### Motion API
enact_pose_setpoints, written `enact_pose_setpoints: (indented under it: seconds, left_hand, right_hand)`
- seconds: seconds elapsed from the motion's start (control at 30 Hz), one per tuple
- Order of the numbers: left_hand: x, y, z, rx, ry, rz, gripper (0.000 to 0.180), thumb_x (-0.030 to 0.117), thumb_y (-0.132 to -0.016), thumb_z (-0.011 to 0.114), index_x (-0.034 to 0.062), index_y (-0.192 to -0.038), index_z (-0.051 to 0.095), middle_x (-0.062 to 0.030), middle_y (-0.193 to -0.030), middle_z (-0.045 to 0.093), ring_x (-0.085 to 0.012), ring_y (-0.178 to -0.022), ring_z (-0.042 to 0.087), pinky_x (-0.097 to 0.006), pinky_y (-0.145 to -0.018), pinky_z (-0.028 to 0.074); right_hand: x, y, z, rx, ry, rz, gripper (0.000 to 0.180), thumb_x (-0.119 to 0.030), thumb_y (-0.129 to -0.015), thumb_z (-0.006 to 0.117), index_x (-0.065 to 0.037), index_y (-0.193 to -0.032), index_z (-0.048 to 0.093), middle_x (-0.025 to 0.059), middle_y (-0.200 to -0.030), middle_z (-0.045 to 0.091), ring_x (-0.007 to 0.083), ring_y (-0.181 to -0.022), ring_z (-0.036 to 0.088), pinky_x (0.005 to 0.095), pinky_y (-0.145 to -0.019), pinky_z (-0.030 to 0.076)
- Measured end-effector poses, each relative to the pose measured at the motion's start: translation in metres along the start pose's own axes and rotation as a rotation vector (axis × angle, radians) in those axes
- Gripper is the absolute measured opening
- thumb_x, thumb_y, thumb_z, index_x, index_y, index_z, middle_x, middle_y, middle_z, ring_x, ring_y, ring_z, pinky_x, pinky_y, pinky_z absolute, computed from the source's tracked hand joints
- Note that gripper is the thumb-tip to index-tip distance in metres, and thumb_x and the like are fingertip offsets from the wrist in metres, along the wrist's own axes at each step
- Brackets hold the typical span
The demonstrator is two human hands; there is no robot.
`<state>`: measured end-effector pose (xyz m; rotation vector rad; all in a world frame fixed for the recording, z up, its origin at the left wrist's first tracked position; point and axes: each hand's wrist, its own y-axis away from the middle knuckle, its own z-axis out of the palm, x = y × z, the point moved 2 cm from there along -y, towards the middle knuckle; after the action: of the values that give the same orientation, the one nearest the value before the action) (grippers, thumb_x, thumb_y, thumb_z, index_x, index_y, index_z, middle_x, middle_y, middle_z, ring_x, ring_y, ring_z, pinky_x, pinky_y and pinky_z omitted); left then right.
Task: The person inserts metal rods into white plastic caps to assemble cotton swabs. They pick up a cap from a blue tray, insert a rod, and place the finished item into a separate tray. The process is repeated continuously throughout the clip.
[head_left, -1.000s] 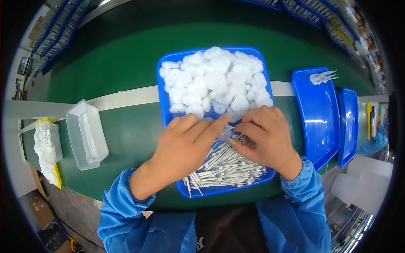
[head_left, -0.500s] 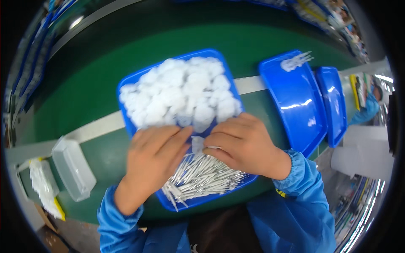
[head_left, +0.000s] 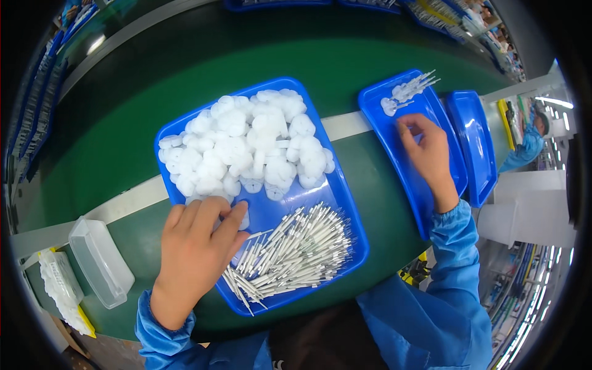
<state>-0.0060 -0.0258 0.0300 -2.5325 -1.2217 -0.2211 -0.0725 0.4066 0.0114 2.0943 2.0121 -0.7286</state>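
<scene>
The left hand [head_left: 197, 246] rests flat, fingers loosely spread, on the near-left of the big blue tray [head_left: 345, 203], touching white discs [head_left: 246, 151] and thin white sticks [head_left: 296, 250], gripping nothing. The right hand [head_left: 425, 151] reaches into the right tray [head_left: 376, 114] near the finished pieces [head_left: 407, 91]; whether it holds anything I cannot tell. Best pinch 1 disc cleanly.

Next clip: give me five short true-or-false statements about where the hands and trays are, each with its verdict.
1. The left hand rests on the big blue tray. True.
2. The right hand is over the white rods. False: it is over the second blue tray, to the right.
3. The white discs fill the far half of the big tray. True.
4. The second tray is heaped full. False: only a few assembled white pieces lie at its far end.
5. The clear plastic box sits left of the big tray. True.
</scene>
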Motion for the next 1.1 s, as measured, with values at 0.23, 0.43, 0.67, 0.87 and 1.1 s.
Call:
enact_pose_setpoints:
  seconds: [0.23,0.43,0.67,0.87,1.1]
  left_hand:
    - [0.003,-0.005,-0.001,-0.013,-0.007,-0.020,0.049,0.018,-0.069,0.094,0.0093,-0.115,0.080,-0.0054,-0.106,0.064,-0.0263,-0.089,0.063,-0.042,-0.078,0.046]
    - [-0.002,0.001,0.005,0.031,0.046,-0.024,0.051,0.018,-0.066,0.096,0.0092,-0.113,0.078,-0.0064,-0.110,0.067,-0.0279,-0.093,0.065,-0.043,-0.079,0.047]
    - [0.007,-0.010,0.001,0.041,0.097,0.020,0.047,0.016,-0.069,0.095,0.0086,-0.113,0.078,-0.0086,-0.117,0.078,-0.0287,-0.097,0.070,-0.042,-0.082,0.050]
    - [0.001,-0.008,0.001,0.141,0.200,-0.038,0.046,0.013,-0.070,0.095,0.0074,-0.113,0.078,-0.0096,-0.114,0.080,-0.0306,-0.089,0.071,-0.041,-0.077,0.054]
    - [0.001,-0.024,0.007,0.157,0.272,0.003,0.047,0.009,-0.073,0.095,0.0057,-0.117,0.079,-0.0115,-0.115,0.080,-0.0282,-0.087,0.073,-0.037,-0.073,0.058]
  right_hand:
    - [-0.009,-0.011,0.008,0.054,0.129,-0.214,0.024,-0.020,-0.098,0.077,-0.012,-0.121,0.081,0.0085,-0.117,0.079,0.0261,-0.084,0.078,0.0370,-0.077,0.062]
    - [0.064,-0.020,-0.018,0.159,0.077,0.058,0.022,-0.025,-0.099,0.079,-0.009,-0.114,0.084,0.0113,-0.093,0.083,0.0232,-0.072,0.077,0.0360,-0.069,0.061]
    - [0.126,-0.078,-0.021,0.139,0.046,0.259,0.030,-0.029,-0.102,0.077,-0.005,-0.120,0.082,0.0145,-0.103,0.084,0.0249,-0.088,0.082,0.0356,-0.078,0.063]
    - [0.073,-0.030,-0.011,0.265,0.105,-0.096,0.021,-0.018,-0.101,0.074,-0.009,-0.119,0.081,0.0102,-0.097,0.081,0.0246,-0.079,0.077,0.0364,-0.071,0.062]
    - [0.013,-0.020,0.016,0.125,0.312,-0.498,0.036,-0.012,-0.095,0.074,-0.015,-0.131,0.079,0.0097,-0.114,0.072,0.0294,-0.101,0.073,0.0405,-0.086,0.061]
